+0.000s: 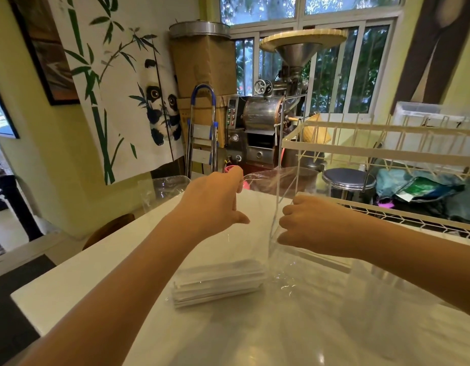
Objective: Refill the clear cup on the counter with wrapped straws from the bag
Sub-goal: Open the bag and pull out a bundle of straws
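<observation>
Both hands' fingers (238, 182) on bag (257, 207)

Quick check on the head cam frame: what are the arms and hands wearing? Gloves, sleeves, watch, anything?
Nothing visible. The left hand and right hand are both bare, with no gloves, rings or watch showing. Both forearms are uncovered right down to the bottom and side edges of the frame; no sleeve or cuff comes into view. No wristbands, cables or markings either.

A panda-and-bamboo wall hanging (115, 83) covers the yellow-green wall (44, 159) on the left. A steel coffee roaster (271, 114) and a folded stepladder (202, 130) stand beneath barred windows (331, 67) showing daylight and greenery.
</observation>
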